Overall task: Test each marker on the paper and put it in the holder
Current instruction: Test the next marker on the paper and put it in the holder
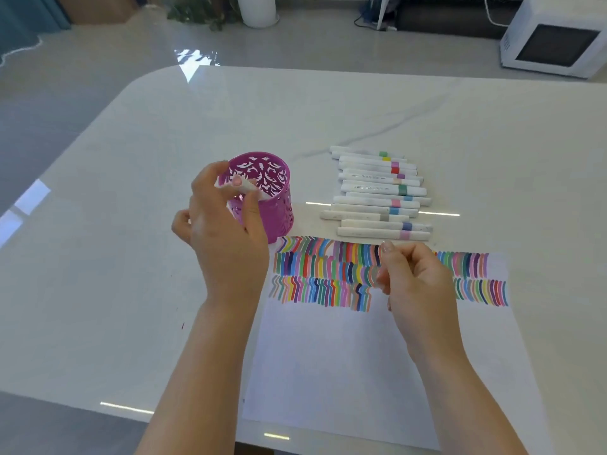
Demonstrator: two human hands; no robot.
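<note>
Left hand [226,238]: fingers [236,181] curled round one white marker [250,186], pinching it near its end. The marker lies almost level across the near rim of the purple holder [276,205], not yet pointing down into it. A pale shape shows inside the holder just right of the fingers (the same marker's far end or one already stored, cannot tell).

Risk 1: released at this slant, the marker could bridge the rim and roll off onto the table [98,224]. Cause: barrel not tipped upright before letting go.

Risk 2: the holder looks light and cut-out, and the palm sits close against its near wall. A push from the hand or a hard drop could slide or tip it toward the paper [328,356], which begins just right of the holder's base.

Risk 3: cannot see whether this marker is capped. If it is not, the tip could dry out or mark the holder.

Further right of the left fingers, well apart: loose markers [377,192] lying side by side on the table, judged untested, so most of the task remains.

Right hand [417,284]: hovers over the rows of coloured strokes [315,284] on the paper, fingers [387,247] curled inward, the loose markers just beyond the fingertips. Blurred; cannot tell whether they pinch something small or nothing.

Risk 4: reaching from here, those fingers could nudge the nearest marker and set the row rolling. Fresh ink under the wrist could also smear.
</note>
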